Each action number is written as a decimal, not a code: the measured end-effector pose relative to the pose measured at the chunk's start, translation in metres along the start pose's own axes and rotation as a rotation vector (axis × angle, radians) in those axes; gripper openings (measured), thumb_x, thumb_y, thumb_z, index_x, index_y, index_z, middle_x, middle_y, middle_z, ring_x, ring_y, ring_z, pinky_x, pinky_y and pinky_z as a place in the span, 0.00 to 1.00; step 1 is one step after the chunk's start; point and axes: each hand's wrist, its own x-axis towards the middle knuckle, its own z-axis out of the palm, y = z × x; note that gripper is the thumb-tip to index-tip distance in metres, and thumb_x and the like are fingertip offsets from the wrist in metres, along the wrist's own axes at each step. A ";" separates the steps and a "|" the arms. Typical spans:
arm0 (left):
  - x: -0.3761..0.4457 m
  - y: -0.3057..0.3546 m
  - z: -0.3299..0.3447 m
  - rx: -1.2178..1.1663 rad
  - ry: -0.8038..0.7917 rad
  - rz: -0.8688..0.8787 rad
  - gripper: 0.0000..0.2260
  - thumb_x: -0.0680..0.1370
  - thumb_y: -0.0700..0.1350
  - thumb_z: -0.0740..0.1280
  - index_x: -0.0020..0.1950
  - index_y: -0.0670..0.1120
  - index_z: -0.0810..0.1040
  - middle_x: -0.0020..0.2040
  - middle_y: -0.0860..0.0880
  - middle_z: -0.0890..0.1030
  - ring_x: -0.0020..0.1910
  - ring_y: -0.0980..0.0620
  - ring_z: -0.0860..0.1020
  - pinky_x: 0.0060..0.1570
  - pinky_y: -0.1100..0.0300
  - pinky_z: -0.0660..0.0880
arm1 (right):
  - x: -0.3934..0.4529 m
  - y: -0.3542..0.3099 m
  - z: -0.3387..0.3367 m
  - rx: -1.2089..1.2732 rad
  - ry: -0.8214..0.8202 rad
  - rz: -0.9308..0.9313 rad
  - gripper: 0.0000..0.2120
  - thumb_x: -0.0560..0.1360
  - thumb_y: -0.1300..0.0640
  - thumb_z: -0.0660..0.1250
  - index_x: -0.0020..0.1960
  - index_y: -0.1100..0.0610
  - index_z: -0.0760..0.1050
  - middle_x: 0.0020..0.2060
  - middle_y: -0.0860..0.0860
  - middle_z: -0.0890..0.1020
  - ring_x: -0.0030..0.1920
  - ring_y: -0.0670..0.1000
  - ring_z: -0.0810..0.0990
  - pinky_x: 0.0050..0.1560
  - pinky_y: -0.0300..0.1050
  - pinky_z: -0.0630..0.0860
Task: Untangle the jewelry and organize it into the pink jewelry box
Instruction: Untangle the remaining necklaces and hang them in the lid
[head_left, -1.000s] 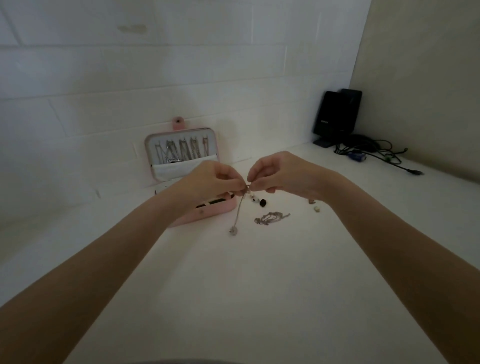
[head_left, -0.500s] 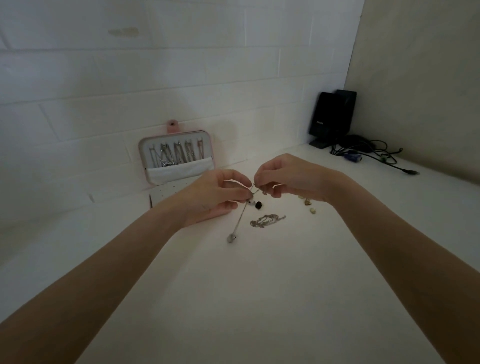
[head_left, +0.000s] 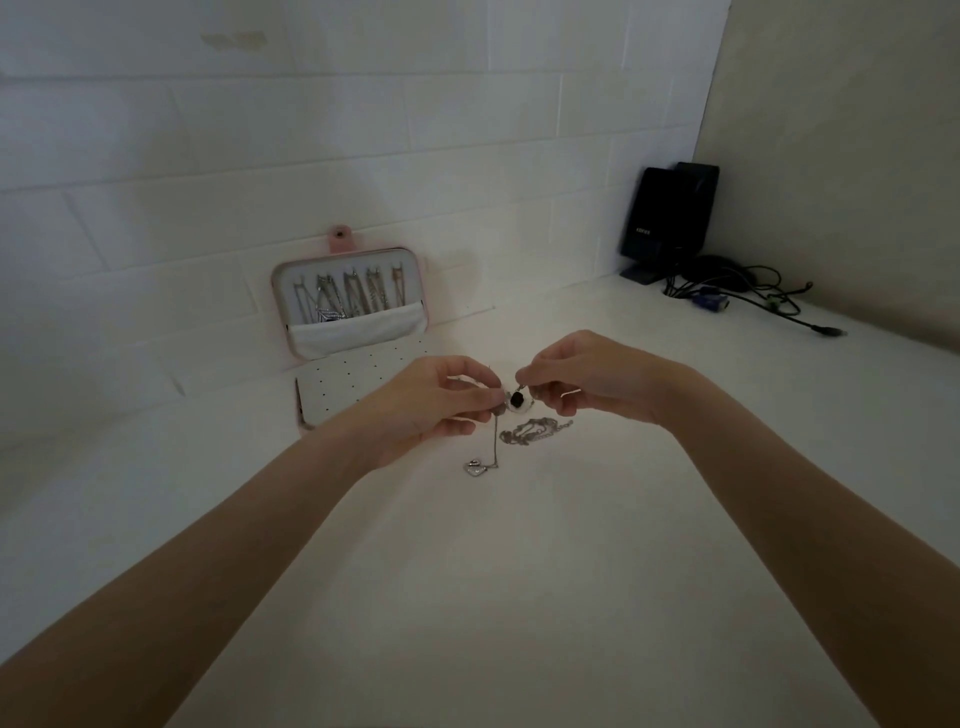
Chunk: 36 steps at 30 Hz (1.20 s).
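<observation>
Two bare arms reach out over a white worktop (head_left: 519, 597). The two hands are close together in the middle, a little apart.

The left hand (head_left: 436, 405) has its fingers curled. Its thumb and first finger pinch a thin silver chain (head_left: 494, 441). The chain hangs down from the fingers to the worktop. At its low end is a small shiny heart charm (head_left: 475, 466), which lies on the worktop.

The right hand (head_left: 587, 382) has its fingers curled too. Its fingertips pinch something tiny near the top of the chain, but it is too small to tell what. A thin bit of silver pokes out by its lower fingers.

Between the two hands sits a small black bead (head_left: 517, 399) on something white. Just below the right hand lies a little heap of tangled silver chain, the heap (head_left: 535, 431), flat on the worktop.

The pink box (head_left: 353, 332) is behind the left hand, by the white brick wall (head_left: 311, 130). It is open. Its lid stands up against the wall, and silver chains hang in a row inside it above a white pocket. Its bottom half lies flat and shows a white pad with rows of tiny holes.

Far off in the right corner stands a black speaker (head_left: 667, 218), with dark cables (head_left: 753, 296) trailing beside it.
</observation>
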 end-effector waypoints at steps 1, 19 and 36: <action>0.000 -0.001 0.001 0.000 0.002 -0.006 0.04 0.74 0.39 0.70 0.44 0.46 0.77 0.36 0.51 0.82 0.34 0.59 0.77 0.38 0.67 0.74 | 0.000 0.001 0.001 -0.001 0.002 0.007 0.14 0.75 0.59 0.66 0.32 0.58 0.73 0.29 0.51 0.74 0.29 0.46 0.70 0.33 0.38 0.68; 0.015 -0.012 0.019 -0.161 0.368 -0.031 0.04 0.74 0.38 0.70 0.41 0.45 0.77 0.33 0.50 0.76 0.31 0.57 0.72 0.31 0.66 0.70 | 0.011 0.005 0.030 -0.257 0.297 -0.081 0.05 0.69 0.60 0.73 0.40 0.62 0.83 0.28 0.51 0.78 0.27 0.45 0.71 0.27 0.33 0.66; 0.012 -0.013 0.014 -0.068 0.367 -0.020 0.06 0.71 0.38 0.73 0.45 0.45 0.78 0.34 0.50 0.78 0.30 0.59 0.74 0.31 0.66 0.69 | 0.014 0.009 0.035 -0.229 0.395 -0.086 0.07 0.68 0.60 0.75 0.33 0.54 0.79 0.25 0.46 0.77 0.24 0.39 0.72 0.28 0.30 0.68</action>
